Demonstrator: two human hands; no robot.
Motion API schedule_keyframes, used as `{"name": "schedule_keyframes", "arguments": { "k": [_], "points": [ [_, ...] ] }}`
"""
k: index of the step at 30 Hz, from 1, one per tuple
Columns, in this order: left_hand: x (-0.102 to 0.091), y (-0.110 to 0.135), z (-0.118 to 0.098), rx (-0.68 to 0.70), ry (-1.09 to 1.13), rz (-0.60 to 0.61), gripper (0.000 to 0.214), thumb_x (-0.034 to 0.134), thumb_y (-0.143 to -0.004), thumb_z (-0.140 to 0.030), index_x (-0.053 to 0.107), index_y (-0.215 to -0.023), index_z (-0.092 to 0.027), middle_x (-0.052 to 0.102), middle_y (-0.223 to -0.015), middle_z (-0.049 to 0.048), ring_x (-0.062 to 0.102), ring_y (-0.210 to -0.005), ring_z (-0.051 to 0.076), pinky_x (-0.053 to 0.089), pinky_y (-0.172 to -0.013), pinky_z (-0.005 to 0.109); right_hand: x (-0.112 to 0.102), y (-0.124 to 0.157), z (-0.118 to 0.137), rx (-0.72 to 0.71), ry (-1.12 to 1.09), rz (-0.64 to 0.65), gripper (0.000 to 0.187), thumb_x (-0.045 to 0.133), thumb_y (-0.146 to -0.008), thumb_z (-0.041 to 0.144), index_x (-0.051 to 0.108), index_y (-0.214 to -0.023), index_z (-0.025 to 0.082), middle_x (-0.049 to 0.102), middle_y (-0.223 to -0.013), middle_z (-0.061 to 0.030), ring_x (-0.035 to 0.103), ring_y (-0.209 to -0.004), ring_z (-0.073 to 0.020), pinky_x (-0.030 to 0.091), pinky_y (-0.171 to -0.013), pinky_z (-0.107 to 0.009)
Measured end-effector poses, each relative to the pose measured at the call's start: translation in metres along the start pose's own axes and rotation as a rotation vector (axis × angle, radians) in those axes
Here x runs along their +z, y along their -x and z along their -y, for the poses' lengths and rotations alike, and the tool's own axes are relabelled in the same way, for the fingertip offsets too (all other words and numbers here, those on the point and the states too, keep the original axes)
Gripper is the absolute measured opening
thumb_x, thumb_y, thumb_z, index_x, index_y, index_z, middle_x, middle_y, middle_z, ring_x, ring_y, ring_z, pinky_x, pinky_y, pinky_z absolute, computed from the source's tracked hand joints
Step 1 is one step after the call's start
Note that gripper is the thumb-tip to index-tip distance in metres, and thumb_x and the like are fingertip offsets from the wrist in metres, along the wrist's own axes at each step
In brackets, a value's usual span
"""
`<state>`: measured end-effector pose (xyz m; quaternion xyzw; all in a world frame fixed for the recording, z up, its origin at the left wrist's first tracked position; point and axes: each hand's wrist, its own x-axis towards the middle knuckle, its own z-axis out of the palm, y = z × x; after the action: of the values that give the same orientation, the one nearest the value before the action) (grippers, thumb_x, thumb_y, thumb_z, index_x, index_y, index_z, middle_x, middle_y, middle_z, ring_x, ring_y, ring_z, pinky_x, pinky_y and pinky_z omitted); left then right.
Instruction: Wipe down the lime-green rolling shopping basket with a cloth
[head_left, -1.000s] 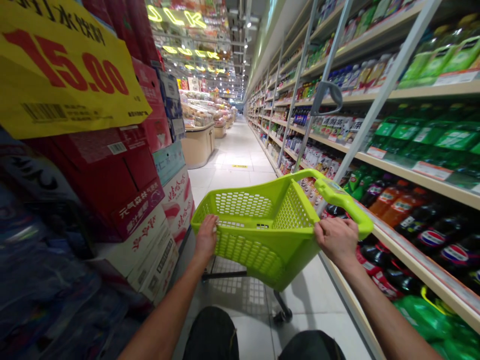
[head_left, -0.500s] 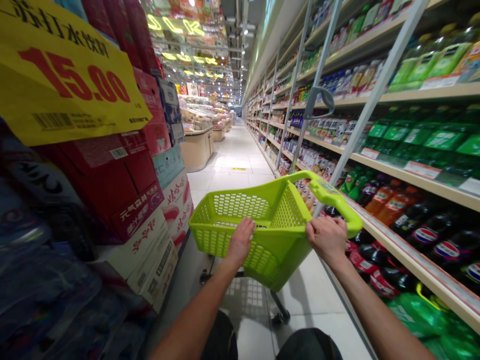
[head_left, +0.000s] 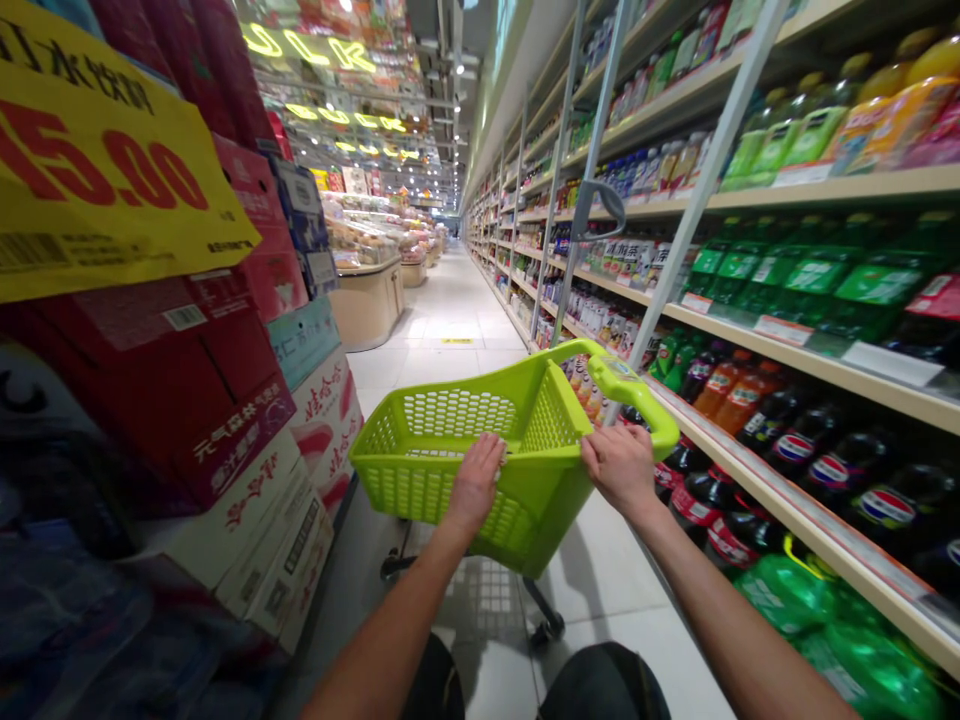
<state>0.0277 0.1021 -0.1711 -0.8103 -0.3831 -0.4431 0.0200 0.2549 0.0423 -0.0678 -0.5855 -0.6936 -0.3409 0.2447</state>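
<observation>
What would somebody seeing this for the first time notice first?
Probably the bright green shopping cart in the middle, with the left hand on its near rim and the right hand at that rim's right end. The big yellow price sign with red digits, beside stacked boxes at left, also jumps out. On the right, green bottles line the shelving.

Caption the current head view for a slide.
Left hand and right hand on the near side of a green shopping cart, stacked boxes at left, shelved bottles at right.
</observation>
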Motion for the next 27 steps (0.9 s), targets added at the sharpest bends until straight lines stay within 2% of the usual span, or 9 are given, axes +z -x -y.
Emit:
{"name": "schedule_keyframes", "arguments": {
  "k": [4,6,10,12,15,17,22,24,27],
  "points": [
    [0.0,-0.001,0.005,-0.166,-0.016,-0.094,0.055,0.034,-0.07,-0.001,0.046,-0.121,-0.018,0.05,-0.126,0.0088,0.038,-0.123,0.02,0.033,-0.102,0.047,0.001,0.002,0.001,0.025,-0.016,0.021,0.027,0.045,-0.082,0.025,0.057,-0.059,0.018,0.061,-0.064,-0.0004,0.049,-0.069,-0.014,0.024,-0.081,-0.031],
    [0.008,-0.008,-0.012,-0.127,0.033,-0.076,0.054,0.034,-0.071,-0.001,0.046,-0.121,-0.018,0.05,-0.126,0.0086,0.037,-0.123,0.019,0.033,-0.103,0.045,0.001,0.001,0.003,0.054,-0.014,0.025,0.026,0.045,-0.082,0.025,0.057,-0.059,0.018,0.061,-0.064,-0.0007,0.049,-0.069,-0.0143,0.023,-0.082,-0.032],
    [0.02,-0.027,-0.049,0.074,0.124,0.026,0.055,0.033,-0.07,0.001,0.045,-0.122,-0.014,0.047,-0.129,0.0097,0.034,-0.125,0.018,0.033,-0.104,0.04,-0.002,0.0,-0.001,0.019,-0.046,0.07,0.025,0.044,-0.082,0.025,0.059,-0.063,0.019,0.062,-0.066,-0.0009,0.051,-0.072,-0.0151,0.023,-0.084,-0.034],
    [0.018,-0.028,-0.048,0.078,0.123,0.037,0.055,0.033,-0.07,0.001,0.045,-0.121,-0.015,0.048,-0.128,0.0095,0.035,-0.125,0.017,0.034,-0.104,0.041,-0.005,0.0,-0.008,0.046,-0.048,0.077,0.025,0.044,-0.082,0.024,0.061,-0.064,0.019,0.062,-0.067,-0.0012,0.051,-0.075,-0.0165,0.021,-0.087,-0.037],
    [0.011,-0.023,-0.034,-0.059,0.088,-0.033,0.052,0.033,-0.072,0.0,0.046,-0.12,-0.016,0.051,-0.125,0.0097,0.039,-0.122,0.018,0.036,-0.102,0.042,-0.008,0.003,-0.018,0.156,-0.034,0.034,0.024,0.043,-0.082,0.023,0.062,-0.068,0.019,0.065,-0.073,-0.003,0.053,-0.08,-0.019,0.019,-0.09,-0.042],
    [0.013,-0.024,-0.038,-0.095,0.087,-0.057,0.051,0.033,-0.073,-0.001,0.047,-0.119,-0.016,0.051,-0.124,0.0102,0.04,-0.121,0.018,0.037,-0.101,0.043,-0.007,0.004,-0.021,0.18,-0.047,0.005,0.023,0.042,-0.082,0.023,0.063,-0.073,0.019,0.066,-0.079,-0.0037,0.053,-0.084,-0.0199,0.017,-0.092,-0.045],
    [0.03,-0.05,-0.085,0.147,0.161,0.023,0.046,0.035,-0.075,-0.004,0.046,-0.119,-0.012,0.049,-0.126,0.0122,0.036,-0.124,0.019,0.035,-0.103,0.04,-0.003,0.008,-0.017,0.15,-0.102,0.005,0.02,0.044,-0.082,0.023,0.064,-0.083,0.022,0.068,-0.085,-0.0019,0.055,-0.091,-0.0206,0.015,-0.096,-0.045],
    [0.03,-0.055,-0.086,0.186,0.163,0.027,0.045,0.035,-0.076,-0.004,0.047,-0.118,-0.012,0.05,-0.126,0.0124,0.037,-0.124,0.019,0.035,-0.103,0.041,-0.003,0.011,-0.017,0.132,-0.127,0.004,0.02,0.044,-0.082,0.022,0.063,-0.087,0.022,0.068,-0.089,-0.001,0.054,-0.095,-0.0205,0.015,-0.097,-0.044],
    [0.024,-0.051,-0.07,0.085,0.138,-0.013,0.048,0.033,-0.074,-0.002,0.046,-0.119,-0.013,0.051,-0.124,0.013,0.04,-0.122,0.019,0.038,-0.101,0.042,-0.003,0.014,-0.016,0.114,-0.158,-0.023,0.022,0.043,-0.082,0.021,0.063,-0.09,0.021,0.067,-0.094,-0.0014,0.054,-0.098,-0.0199,0.014,-0.099,-0.043]
  ]
}}
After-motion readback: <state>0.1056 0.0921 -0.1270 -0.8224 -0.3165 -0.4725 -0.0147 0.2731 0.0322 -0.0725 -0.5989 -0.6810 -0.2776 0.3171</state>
